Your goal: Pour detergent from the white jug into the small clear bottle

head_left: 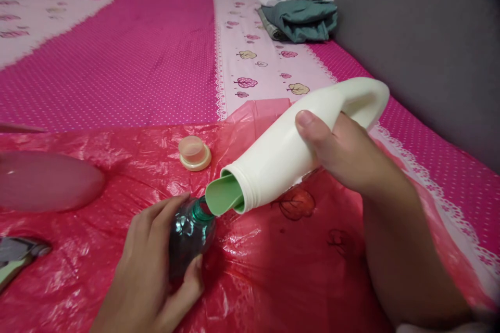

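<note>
My left hand [156, 260] is wrapped around a dark green see-through bottle [191, 234], whose threaded mouth is uncapped. With my right hand [336, 151] I grip a white detergent jug [281, 151] around its body, its handle loop pointing up and away. The jug is tipped down to the left, and its green pouring spout [224, 195] sits right at the bottle's mouth. Whether any liquid flows I cannot tell. A pale round cap [194, 153] with a clear top lies just beyond the bottle.
Red plastic sheeting [128, 145] covers the near part of a bed with a pink patterned sheet [156, 47]. At the left lie a pink rounded object [47, 181] and a tool with a pale green handle [17, 257]. Folded clothes [300, 15] rest near the grey wall.
</note>
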Demonstrator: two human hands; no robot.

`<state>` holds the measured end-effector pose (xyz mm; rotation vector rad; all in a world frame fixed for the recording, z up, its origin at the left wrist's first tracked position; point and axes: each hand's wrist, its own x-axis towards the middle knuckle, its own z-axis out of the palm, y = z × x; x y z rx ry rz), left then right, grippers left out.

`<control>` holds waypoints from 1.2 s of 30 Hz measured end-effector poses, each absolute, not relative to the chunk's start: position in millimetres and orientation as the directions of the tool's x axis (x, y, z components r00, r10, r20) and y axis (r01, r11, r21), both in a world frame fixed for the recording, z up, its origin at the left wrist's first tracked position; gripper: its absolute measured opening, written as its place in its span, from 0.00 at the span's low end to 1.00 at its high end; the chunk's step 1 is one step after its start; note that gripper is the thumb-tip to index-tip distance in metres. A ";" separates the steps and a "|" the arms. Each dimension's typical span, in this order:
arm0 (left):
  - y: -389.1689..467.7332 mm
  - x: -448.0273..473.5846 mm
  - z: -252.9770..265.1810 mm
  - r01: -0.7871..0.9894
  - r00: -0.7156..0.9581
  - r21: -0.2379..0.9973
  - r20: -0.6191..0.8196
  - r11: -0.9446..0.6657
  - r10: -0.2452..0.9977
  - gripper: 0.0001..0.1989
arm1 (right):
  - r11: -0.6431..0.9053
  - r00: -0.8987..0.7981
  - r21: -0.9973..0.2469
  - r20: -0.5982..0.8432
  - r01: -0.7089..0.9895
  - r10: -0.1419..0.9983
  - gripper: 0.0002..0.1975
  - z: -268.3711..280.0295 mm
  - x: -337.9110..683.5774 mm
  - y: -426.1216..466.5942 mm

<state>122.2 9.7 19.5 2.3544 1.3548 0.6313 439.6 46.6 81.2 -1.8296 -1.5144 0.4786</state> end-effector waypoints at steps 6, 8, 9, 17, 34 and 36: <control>9.9 121.9 18.8 0.723 0.428 0.513 0.193 -0.463 0.883 0.28 | -0.074 0.257 -0.716 0.151 0.694 0.954 0.43 79.7 440.2 46.9; 11.6 119.3 17.3 0.721 0.440 0.503 0.199 -0.476 0.876 0.29 | -0.072 0.259 -0.715 0.155 0.695 0.953 0.43 79.3 440.4 46.5; 12.6 118.0 16.4 0.721 0.442 0.498 0.204 -0.482 0.873 0.29 | -0.073 0.257 -0.715 0.154 0.695 0.954 0.43 79.3 440.4 46.4; 15.5 117.2 12.6 0.718 0.426 0.488 0.256 -0.497 0.868 0.28 | -0.071 0.256 -0.713 0.156 0.698 0.954 0.43 80.3 440.1 46.7; 10.1 120.9 16.1 0.724 0.438 0.495 0.208 -0.480 0.874 0.29 | -0.074 0.256 -0.711 0.153 0.699 0.955 0.44 79.1 439.7 46.8; 12.2 117.5 13.7 0.714 0.465 0.476 0.225 -0.513 0.856 0.30 | -0.073 0.258 -0.712 0.155 0.698 0.954 0.44 79.3 439.8 46.7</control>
